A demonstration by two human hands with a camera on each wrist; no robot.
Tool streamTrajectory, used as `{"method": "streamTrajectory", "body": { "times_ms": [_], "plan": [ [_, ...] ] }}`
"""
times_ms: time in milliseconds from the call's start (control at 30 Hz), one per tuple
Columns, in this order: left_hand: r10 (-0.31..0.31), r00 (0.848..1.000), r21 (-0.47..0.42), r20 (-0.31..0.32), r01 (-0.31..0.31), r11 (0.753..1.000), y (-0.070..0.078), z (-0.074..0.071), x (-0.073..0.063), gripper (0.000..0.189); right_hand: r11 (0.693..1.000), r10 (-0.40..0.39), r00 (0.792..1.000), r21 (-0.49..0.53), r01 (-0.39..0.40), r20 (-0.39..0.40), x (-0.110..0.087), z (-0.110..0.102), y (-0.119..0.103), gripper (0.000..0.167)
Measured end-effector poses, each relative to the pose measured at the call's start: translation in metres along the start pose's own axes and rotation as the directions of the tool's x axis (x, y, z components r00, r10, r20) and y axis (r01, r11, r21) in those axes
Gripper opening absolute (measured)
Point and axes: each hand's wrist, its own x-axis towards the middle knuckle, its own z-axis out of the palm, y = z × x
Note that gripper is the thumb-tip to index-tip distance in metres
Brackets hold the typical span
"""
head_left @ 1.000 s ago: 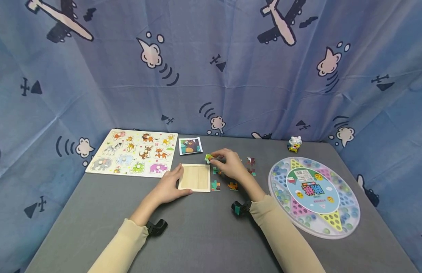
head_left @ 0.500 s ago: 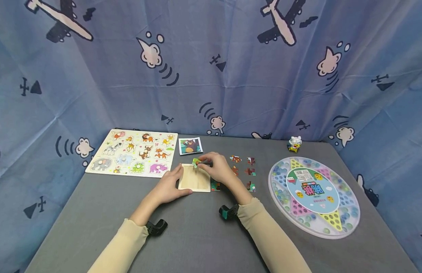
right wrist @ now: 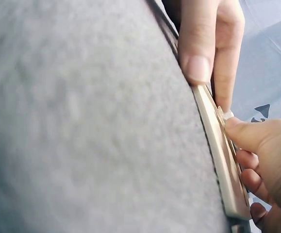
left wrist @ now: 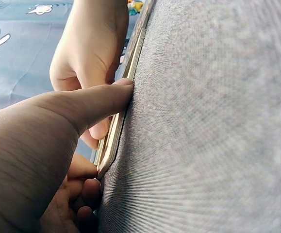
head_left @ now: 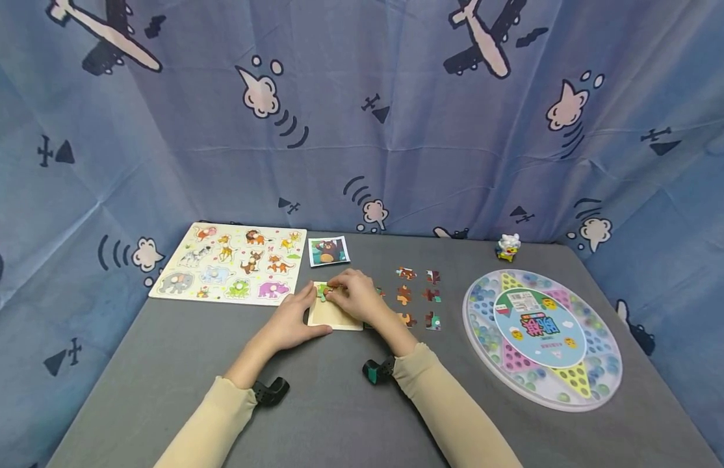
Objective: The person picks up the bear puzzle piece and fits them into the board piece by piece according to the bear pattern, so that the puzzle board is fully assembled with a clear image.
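In the head view my left hand (head_left: 293,321) grips a small square wooden tray (head_left: 334,319) at its left side, thumb along the near edge and fingers toward the far left corner. My right hand (head_left: 356,298) pinches a green jigsaw piece (head_left: 322,290) inside the tray's far left corner. The right wrist view shows the thumb and the piece (right wrist: 221,114) low over the tray's rim. Part of the tray is hidden under the right hand. Several loose jigsaw pieces (head_left: 404,294) lie to the right of the tray, some partly covered by the right forearm.
A picture card of a bear (head_left: 329,251) lies behind the tray. An animal puzzle board (head_left: 227,263) is at the back left. To the right are a round Chinese checkers board (head_left: 540,338) and a small toy figure (head_left: 507,247). A patterned curtain (head_left: 362,130) hangs behind.
My right hand has carried the green jigsaw piece leftward from beyond the tray's far right corner and lowered it into the far left corner. My left hand has stayed on the tray.
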Motion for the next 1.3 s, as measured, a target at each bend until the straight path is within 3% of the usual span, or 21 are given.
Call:
{"method": "streamTrajectory", "body": {
  "times_ms": [667,1033,1300],
  "plan": [
    [0.0,1.0,0.001,0.0,0.0,1.0,0.0,0.001,0.0,0.098,1.0,0.012,1.0,0.007,-0.013,0.018,0.001,0.004,-0.002,0.024],
    [0.003,1.0,0.002,0.004,-0.003,1.0,0.0,0.002,0.002,0.099,0.996,0.04,0.998,0.081,-0.036,-0.039,0.001,0.009,0.004,0.021],
    [0.055,0.998,0.067,-0.004,-0.055,0.996,-0.002,0.003,0.002,0.09,0.994,0.053,0.998,0.095,-0.049,-0.044,0.002,0.012,0.005,0.021]
  ]
}}
